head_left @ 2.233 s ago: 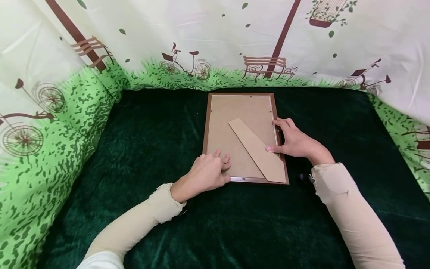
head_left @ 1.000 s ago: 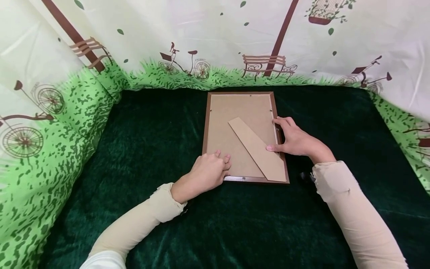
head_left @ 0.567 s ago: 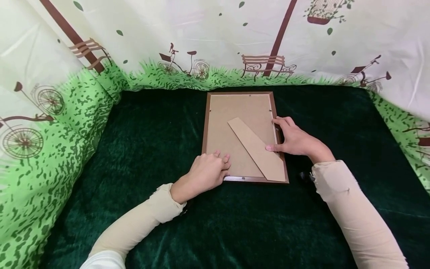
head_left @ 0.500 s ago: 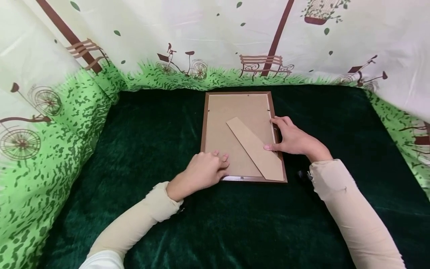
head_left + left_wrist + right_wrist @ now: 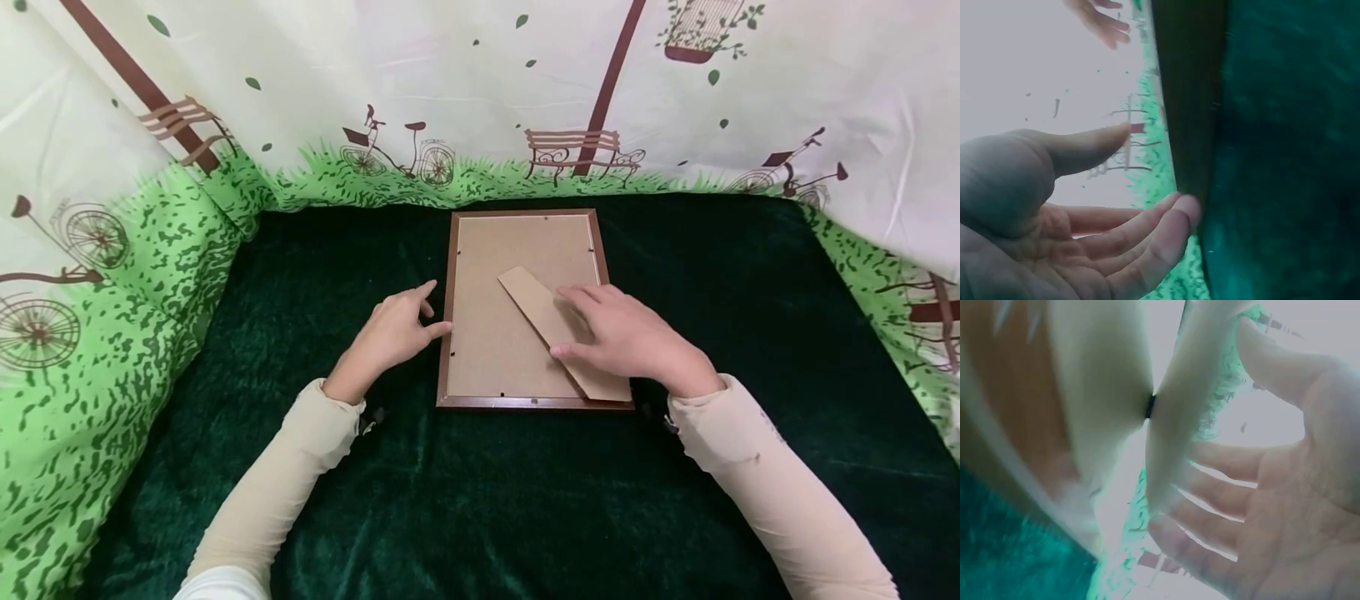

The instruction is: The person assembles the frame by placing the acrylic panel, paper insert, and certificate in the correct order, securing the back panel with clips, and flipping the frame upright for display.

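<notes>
A brown-edged picture frame lies back side up on dark green cloth. Across its beige backing slants a flat easel leg; in the right wrist view the leg stands at an angle to the backing. My right hand is over the leg, fingers extended, thumb at its left edge. In the right wrist view its fingertips overlap the leg, thumb apart. My left hand is at the frame's left side, fingers relaxed, thumb right at the edge. In the left wrist view its fingertips meet the frame's dark side.
Green velvety cloth covers the table around the frame. Behind it hangs a white curtain printed with bicycles, benches and grass, which also runs down both sides. Small dark tabs sit along the backing's edge.
My left hand has left the frame's lower left corner and moved up and left beside its edge. The right hand has shifted from the right edge left onto the easel leg.
</notes>
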A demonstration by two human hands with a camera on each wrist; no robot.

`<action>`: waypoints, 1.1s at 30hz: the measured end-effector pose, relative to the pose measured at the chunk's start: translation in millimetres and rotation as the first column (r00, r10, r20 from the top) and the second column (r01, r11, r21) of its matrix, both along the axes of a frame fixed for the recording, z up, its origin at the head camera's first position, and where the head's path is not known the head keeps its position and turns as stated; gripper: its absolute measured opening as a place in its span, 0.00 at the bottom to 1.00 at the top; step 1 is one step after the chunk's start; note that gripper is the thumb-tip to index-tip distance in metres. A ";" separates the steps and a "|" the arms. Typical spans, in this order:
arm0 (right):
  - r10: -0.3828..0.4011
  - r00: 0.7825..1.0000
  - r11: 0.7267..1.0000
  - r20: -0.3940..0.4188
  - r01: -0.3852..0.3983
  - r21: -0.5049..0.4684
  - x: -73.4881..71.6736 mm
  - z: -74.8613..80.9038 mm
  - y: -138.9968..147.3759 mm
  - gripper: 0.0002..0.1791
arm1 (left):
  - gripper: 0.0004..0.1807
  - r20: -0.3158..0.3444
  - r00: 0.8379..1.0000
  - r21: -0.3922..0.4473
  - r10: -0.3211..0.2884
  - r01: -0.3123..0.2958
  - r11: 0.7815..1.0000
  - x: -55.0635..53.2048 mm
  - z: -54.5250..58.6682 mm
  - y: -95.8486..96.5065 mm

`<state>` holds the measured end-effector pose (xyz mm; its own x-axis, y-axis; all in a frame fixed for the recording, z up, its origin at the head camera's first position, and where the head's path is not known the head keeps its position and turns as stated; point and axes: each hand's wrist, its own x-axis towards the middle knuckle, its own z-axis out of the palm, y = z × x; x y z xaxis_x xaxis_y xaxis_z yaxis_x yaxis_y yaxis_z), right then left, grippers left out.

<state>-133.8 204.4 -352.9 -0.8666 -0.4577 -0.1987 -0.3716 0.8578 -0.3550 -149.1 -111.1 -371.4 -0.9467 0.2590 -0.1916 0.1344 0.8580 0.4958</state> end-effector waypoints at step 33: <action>0.021 0.995 0.986 -0.102 -0.004 0.168 18.0 -8.8 -24.6 0.37 | 0.12 0.035 0.996 -0.018 -0.084 0.085 0.996 2.0 -17.5 7.8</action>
